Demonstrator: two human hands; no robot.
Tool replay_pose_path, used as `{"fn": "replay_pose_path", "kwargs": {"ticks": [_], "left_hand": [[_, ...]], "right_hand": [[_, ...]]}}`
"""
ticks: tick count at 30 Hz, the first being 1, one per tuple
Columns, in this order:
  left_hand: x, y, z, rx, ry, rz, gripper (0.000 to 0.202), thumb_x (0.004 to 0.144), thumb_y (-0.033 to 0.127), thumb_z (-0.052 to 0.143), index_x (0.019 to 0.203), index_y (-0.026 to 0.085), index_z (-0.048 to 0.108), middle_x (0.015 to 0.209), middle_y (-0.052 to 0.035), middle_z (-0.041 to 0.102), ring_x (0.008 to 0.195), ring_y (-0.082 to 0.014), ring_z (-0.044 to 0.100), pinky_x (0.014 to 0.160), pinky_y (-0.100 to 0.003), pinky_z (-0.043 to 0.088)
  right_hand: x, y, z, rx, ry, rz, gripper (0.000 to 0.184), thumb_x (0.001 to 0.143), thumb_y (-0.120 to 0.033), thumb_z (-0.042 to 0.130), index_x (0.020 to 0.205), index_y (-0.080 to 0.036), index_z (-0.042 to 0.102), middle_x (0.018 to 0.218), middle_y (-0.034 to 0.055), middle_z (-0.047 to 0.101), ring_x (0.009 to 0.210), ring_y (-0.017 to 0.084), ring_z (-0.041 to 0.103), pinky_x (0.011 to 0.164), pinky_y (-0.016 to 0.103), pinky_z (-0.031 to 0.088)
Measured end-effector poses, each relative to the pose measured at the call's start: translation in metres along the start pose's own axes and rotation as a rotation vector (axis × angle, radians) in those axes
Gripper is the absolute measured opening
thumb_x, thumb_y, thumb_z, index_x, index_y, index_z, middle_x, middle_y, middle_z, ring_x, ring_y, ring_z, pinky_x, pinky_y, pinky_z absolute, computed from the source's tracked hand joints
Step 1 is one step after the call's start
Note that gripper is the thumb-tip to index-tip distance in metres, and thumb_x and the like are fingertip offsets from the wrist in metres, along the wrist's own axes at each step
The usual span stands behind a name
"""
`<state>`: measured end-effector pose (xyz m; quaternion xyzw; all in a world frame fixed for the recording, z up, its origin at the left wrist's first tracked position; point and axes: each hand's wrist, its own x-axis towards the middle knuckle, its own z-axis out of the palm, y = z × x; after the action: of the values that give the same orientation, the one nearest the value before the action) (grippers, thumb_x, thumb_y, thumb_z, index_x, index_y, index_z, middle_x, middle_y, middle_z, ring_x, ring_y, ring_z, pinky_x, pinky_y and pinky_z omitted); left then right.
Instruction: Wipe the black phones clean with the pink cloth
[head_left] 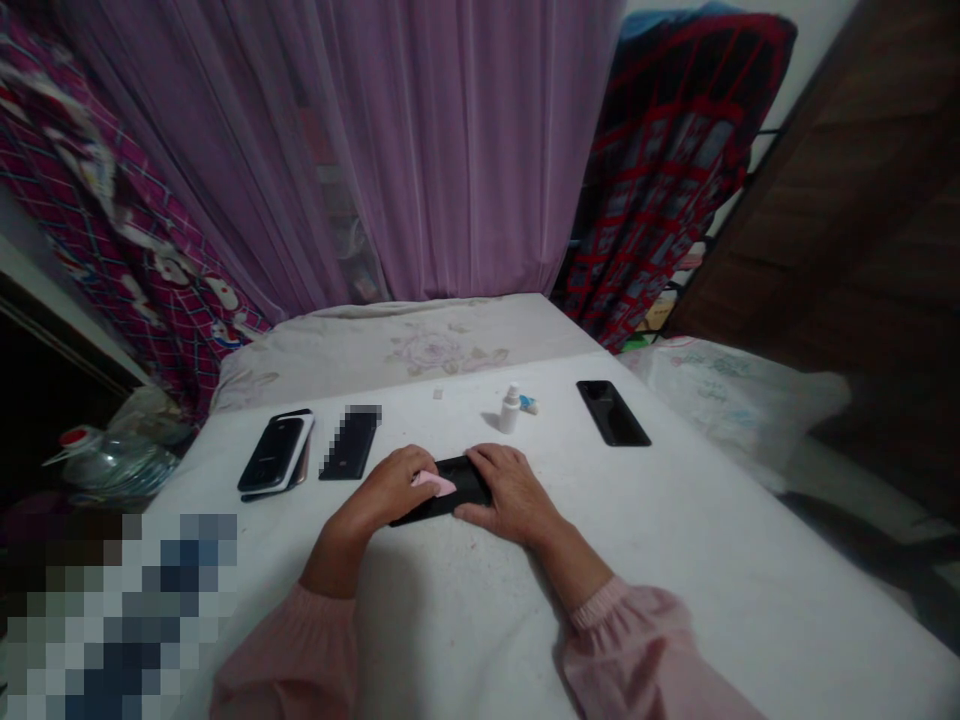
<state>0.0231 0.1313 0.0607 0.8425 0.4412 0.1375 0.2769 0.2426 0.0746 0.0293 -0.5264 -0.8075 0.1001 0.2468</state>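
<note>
A black smartphone (pixel 471 482) lies flat and sideways on the white-covered table, between my hands. My left hand (pixel 391 487) is closed on a small pink cloth (pixel 435 483), which rests against the left part of the phone. At the other end, my right hand (pixel 512 492) grips the phone, thumb at the near edge and fingers at the far edge. Just beyond the hands stands a small white spray bottle (pixel 510 410), upright. Behind it lies a small blue and white item (pixel 529 404) whose kind I cannot make out.
On the left are a stack of phones (pixel 276 455) and another dark phone (pixel 354 445), partly pixelated. A black phone (pixel 613 412) lies at the right. A small pale square (pixel 438 394) sits farther back. A large water bottle (pixel 112 458) stands beyond the table's left edge.
</note>
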Motion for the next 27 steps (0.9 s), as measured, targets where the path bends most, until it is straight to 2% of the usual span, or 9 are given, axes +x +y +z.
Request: {"fn": "replay_pose_path", "kwargs": {"ticks": [4, 13, 20, 25, 27], "left_hand": [[0.004, -0.003, 0.007, 0.055, 0.077, -0.021, 0.015, 0.08, 0.028, 0.056, 0.087, 0.02, 0.067, 0.091, -0.0041, 0.066, 0.09, -0.0218, 0.061, 0.079, -0.031, 0.044], [0.006, 0.007, 0.011, 0.114, 0.173, -0.1, 0.021, 0.089, 0.035, 0.05, 0.088, 0.022, 0.066, 0.089, -0.0034, 0.069, 0.086, -0.0212, 0.061, 0.073, -0.029, 0.041], [0.003, 0.004, 0.003, 0.096, 0.054, -0.092, 0.019, 0.084, 0.033, 0.052, 0.089, 0.021, 0.066, 0.089, -0.004, 0.067, 0.087, -0.022, 0.061, 0.075, -0.031, 0.044], [-0.004, 0.005, -0.006, -0.023, -0.059, 0.023, 0.017, 0.08, 0.036, 0.06, 0.082, 0.021, 0.067, 0.1, -0.0054, 0.066, 0.097, -0.0218, 0.06, 0.089, -0.032, 0.045], [-0.007, 0.006, -0.008, -0.024, -0.107, 0.026, 0.014, 0.078, 0.033, 0.062, 0.082, 0.021, 0.068, 0.109, -0.006, 0.063, 0.104, -0.0231, 0.058, 0.094, -0.034, 0.043]], "right_hand": [[0.0, -0.001, 0.0, -0.003, -0.003, 0.008, 0.075, 0.075, -0.058, 0.072, 0.133, -0.014, 0.053, 0.131, 0.0163, 0.056, 0.119, 0.033, 0.049, 0.104, 0.048, 0.034], [0.0, 0.0, 0.001, -0.007, -0.014, -0.001, 0.076, 0.075, -0.059, 0.071, 0.134, -0.015, 0.052, 0.13, 0.0161, 0.056, 0.119, 0.033, 0.049, 0.104, 0.05, 0.034], [0.0, 0.003, 0.002, 0.0, -0.005, -0.03, 0.077, 0.075, -0.061, 0.071, 0.135, -0.018, 0.051, 0.131, 0.0165, 0.056, 0.12, 0.033, 0.049, 0.104, 0.05, 0.034], [0.0, 0.003, 0.003, -0.002, -0.004, -0.023, 0.076, 0.075, -0.061, 0.071, 0.134, -0.017, 0.053, 0.131, 0.0162, 0.056, 0.12, 0.033, 0.049, 0.103, 0.05, 0.035], [0.0, 0.004, 0.003, -0.004, -0.002, -0.029, 0.077, 0.075, -0.062, 0.071, 0.134, -0.017, 0.053, 0.131, 0.0165, 0.055, 0.12, 0.033, 0.049, 0.103, 0.05, 0.035]]}}
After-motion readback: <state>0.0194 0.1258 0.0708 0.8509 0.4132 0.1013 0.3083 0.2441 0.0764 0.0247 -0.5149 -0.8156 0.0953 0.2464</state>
